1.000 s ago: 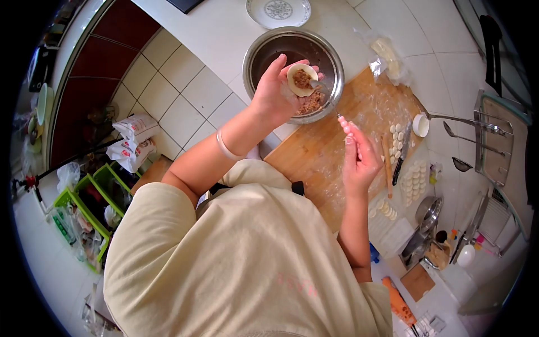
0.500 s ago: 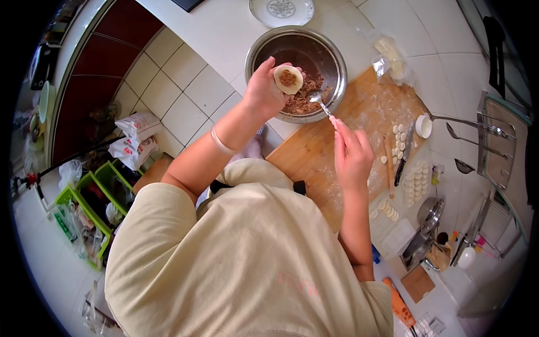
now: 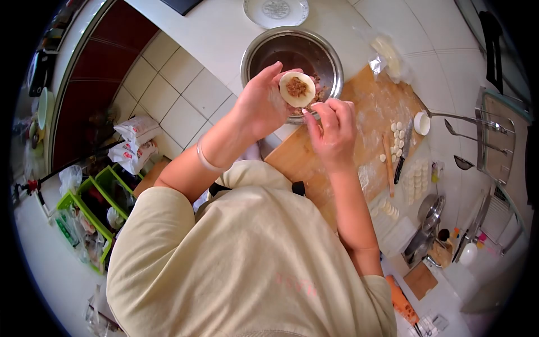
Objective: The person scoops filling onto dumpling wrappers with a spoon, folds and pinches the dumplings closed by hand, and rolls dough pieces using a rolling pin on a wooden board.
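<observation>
On the fingers of my left hand (image 3: 264,104) rests a round dumpling wrapper (image 3: 287,98) with a clump of brown minced filling (image 3: 297,86) at its centre; the hand is cupped under it. My right hand (image 3: 336,132) is close by on the right, thumb and bent fingers a little apart, with nothing visible in them. Both are over the near side of a steel mixing bowl (image 3: 247,56). More filling shows at the bowl's right side, partly covered by my hands. No spoon can be seen now.
A floured wooden board (image 3: 359,106) holds a rolling pin (image 3: 388,163), a knife (image 3: 400,168) and several small dough pieces (image 3: 398,137). Formed dumplings (image 3: 416,181) lie in rows beyond its right edge. A patterned plate (image 3: 275,12) stands behind the bowl, and ladles (image 3: 463,163) hang at the right.
My right hand has let go of the spoon, which is out of sight, and come in toward the wrapper. My left hand has shifted slightly right and down with the filled wrapper.
</observation>
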Available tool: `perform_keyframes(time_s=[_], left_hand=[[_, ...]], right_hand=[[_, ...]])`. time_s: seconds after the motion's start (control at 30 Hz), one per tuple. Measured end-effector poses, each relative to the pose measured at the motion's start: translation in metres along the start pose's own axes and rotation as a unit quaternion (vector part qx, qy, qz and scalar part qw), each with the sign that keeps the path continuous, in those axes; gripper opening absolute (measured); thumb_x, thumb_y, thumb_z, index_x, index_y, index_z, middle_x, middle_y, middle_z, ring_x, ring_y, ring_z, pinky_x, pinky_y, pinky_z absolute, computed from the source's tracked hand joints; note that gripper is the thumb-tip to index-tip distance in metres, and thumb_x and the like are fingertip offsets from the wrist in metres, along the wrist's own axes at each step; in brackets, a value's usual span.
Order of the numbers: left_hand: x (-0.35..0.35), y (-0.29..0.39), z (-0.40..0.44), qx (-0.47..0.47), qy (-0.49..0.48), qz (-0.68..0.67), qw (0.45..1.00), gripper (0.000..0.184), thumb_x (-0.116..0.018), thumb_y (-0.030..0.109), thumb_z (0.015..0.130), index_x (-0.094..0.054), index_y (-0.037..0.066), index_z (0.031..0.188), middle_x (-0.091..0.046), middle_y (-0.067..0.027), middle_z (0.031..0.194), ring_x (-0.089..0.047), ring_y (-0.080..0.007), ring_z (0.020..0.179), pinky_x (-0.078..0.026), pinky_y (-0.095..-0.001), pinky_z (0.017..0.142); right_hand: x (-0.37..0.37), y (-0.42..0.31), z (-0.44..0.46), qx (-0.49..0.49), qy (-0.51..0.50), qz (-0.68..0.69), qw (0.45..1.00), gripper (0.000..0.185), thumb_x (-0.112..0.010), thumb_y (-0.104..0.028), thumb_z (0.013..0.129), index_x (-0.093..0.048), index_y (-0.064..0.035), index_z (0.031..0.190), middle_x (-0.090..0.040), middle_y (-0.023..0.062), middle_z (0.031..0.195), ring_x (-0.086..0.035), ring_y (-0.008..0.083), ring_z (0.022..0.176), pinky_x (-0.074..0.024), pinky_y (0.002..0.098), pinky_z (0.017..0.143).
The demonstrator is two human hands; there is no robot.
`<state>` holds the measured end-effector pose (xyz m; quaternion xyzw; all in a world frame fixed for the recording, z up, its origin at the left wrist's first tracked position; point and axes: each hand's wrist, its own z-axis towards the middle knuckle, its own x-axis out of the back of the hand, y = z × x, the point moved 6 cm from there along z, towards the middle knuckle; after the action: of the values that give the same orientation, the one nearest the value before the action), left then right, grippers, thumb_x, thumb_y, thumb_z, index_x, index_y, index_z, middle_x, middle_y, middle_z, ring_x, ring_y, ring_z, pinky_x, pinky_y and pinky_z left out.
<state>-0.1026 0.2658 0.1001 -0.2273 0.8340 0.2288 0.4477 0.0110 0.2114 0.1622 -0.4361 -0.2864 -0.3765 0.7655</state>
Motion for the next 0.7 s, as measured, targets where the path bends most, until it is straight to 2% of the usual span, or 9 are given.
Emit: perform_keyframes(time_s=[0.03,0.1,0.3,0.37,0.4,0.47,0.6,0.67,0.7], left_hand=[[-0.005,-0.004,-0.001,0.017,-0.023,0.006,1.0,0.041,-0.033,0.04,0.101,-0.056,0.008,0.112,-0.062,-0.0099,0.116,-0.056,-0.0243,0.112,-0.039,-0.0402,0.098],[-0.011,-0.009,-0.007,0.033,-0.054,0.009,0.998,0.041,-0.034,0.04,0.1,-0.056,0.009,0.114,-0.062,-0.0072,0.116,-0.054,-0.0214,0.114,-0.038,-0.0397,0.099],[-0.014,-0.014,-0.012,-0.032,-0.048,0.089,0.994,0.038,-0.04,0.034,0.1,-0.054,0.007,0.123,-0.06,-0.0056,0.115,-0.053,-0.0182,0.111,-0.038,-0.0365,0.098],[-0.019,-0.011,-0.019,-0.072,-0.056,0.205,0.974,0.047,-0.042,0.034,0.099,-0.046,0.005,0.136,-0.054,-0.0044,0.129,-0.049,-0.0177,0.12,-0.038,-0.035,0.102],[-0.021,-0.012,-0.022,-0.072,-0.056,0.205,0.974,0.047,-0.042,0.034,0.099,-0.046,0.005,0.136,-0.054,-0.0044,0.129,-0.049,-0.0177,0.12,-0.038,-0.035,0.102],[-0.03,-0.01,-0.028,-0.106,-0.083,0.321,0.938,0.047,-0.045,0.028,0.098,-0.042,0.004,0.139,-0.051,-0.0042,0.131,-0.047,-0.0162,0.121,-0.036,-0.0338,0.103],[-0.029,-0.016,-0.027,-0.13,-0.13,0.348,0.919,0.047,-0.05,0.02,0.096,-0.04,0.002,0.139,-0.05,-0.0063,0.133,-0.045,-0.0158,0.124,-0.036,-0.034,0.105],[-0.033,-0.014,-0.031,-0.174,-0.128,0.421,0.881,0.044,-0.054,0.019,0.097,-0.044,-0.003,0.133,-0.059,-0.0078,0.112,-0.058,-0.0127,0.095,-0.048,-0.0293,0.085],[-0.033,-0.015,-0.03,-0.174,-0.128,0.421,0.881,0.044,-0.054,0.019,0.097,-0.044,-0.003,0.133,-0.059,-0.0078,0.112,-0.058,-0.0127,0.095,-0.048,-0.0293,0.085]], right_hand=[[0.002,-0.002,0.003,0.016,0.005,0.014,1.0,0.026,-0.075,0.0,0.072,-0.061,-0.0045,0.094,-0.055,0.0089,0.088,-0.053,0.0272,0.08,-0.0462,0.0375,0.066],[0.004,-0.001,0.003,0.033,0.01,0.026,0.999,0.027,-0.075,0.002,0.071,-0.06,-0.0044,0.093,-0.054,0.0091,0.089,-0.052,0.0266,0.078,-0.0459,0.0368,0.065],[0.013,-0.002,0.001,0.038,0.045,0.059,0.997,0.023,-0.069,0.007,0.076,-0.057,-0.0017,0.094,-0.057,0.0107,0.091,-0.056,0.0266,0.076,-0.049,0.0338,0.065],[0.016,-0.003,0.005,0.002,0.026,0.117,0.993,0.015,-0.064,0.006,0.081,-0.056,-0.0005,0.093,-0.058,0.0107,0.092,-0.058,0.023,0.076,-0.05,0.0309,0.066],[0.02,-0.006,0.008,0.001,0.026,0.117,0.993,0.015,-0.064,0.006,0.081,-0.056,-0.0005,0.093,-0.058,0.0107,0.092,-0.058,0.023,0.076,-0.05,0.0309,0.066],[0.022,-0.005,0.01,-0.046,0.009,0.144,0.989,0.009,-0.061,0.003,0.086,-0.056,-0.0005,0.093,-0.057,0.0099,0.091,-0.058,0.0191,0.075,-0.0489,0.0281,0.064],[0.022,-0.003,0.013,-0.082,-0.02,0.177,0.981,0.004,-0.059,-0.001,0.09,-0.056,-0.0006,0.093,-0.056,0.0082,0.088,-0.056,0.0144,0.073,-0.0471,0.0253,0.062],[0.02,-0.001,0.013,-0.12,-0.034,0.224,0.967,0.004,-0.059,-0.002,0.09,-0.056,-0.0004,0.092,-0.055,0.0072,0.088,-0.055,0.0131,0.072,-0.0464,0.025,0.061],[0.019,0.0,0.012,-0.132,-0.039,0.24,0.961,0.004,-0.059,-0.002,0.09,-0.056,-0.0003,0.092,-0.055,0.0069,0.088,-0.055,0.0127,0.071,-0.0461,0.025,0.061]])
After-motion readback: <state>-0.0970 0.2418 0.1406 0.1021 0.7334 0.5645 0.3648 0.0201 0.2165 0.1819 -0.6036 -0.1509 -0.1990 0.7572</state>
